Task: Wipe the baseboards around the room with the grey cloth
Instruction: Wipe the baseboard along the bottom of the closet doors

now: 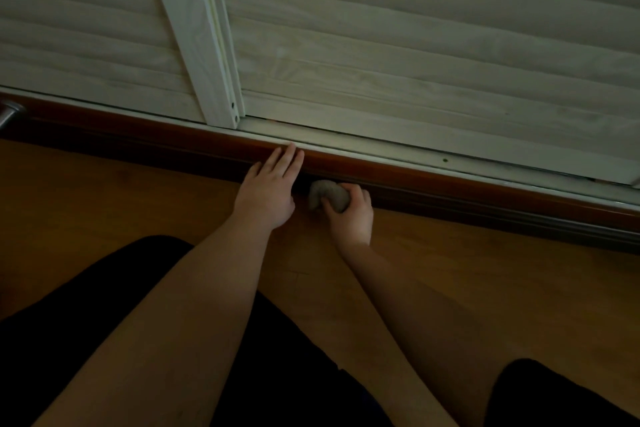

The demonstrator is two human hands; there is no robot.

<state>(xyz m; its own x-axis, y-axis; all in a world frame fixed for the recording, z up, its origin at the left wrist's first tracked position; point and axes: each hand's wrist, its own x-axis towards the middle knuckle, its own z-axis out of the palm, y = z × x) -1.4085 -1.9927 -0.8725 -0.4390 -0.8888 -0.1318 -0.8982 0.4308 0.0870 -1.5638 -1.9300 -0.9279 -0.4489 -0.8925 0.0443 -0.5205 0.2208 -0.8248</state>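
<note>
- Right hand (pixel 349 215), just right of the frame's centre, has its fingers curled tight around the grey cloth (pixel 323 196); the cloth is bunched into a wad, likely so it packs firmly against the moulding rather than flapping loose
- That wad sits pressed against the lower face of the baseboard (pixel 450 184), down where board meets floor; a good spot for dust, so the grip low and close looks deliberate
- Left hand (pixel 268 192), just left of the cloth, lies flat with fingers straight and together, holding nothing; the fingertips (pixel 291 152) reach the pale strip on top of the board, apparently as a brace while the person leans in
- The two hands are close together but not touching; a dark gap shows between them
- The baseboard is reddish-brown wood, running from the left edge down towards the lower right of the frame; above it a white door track (pixel 450 158) and louvred white doors (pixel 415 45) fill the upper half
- Wooden floor (pixel 104 201) spreads across the middle; dark shorts (pixel 69 340) show at the bottom, so the person seems to be kneeling or crouching
- A metal object (pixel 8 113) peeks in at the left edge; too cropped to identify
- Judging from here, the wipe is mid-run, with board stretching both ways
</note>
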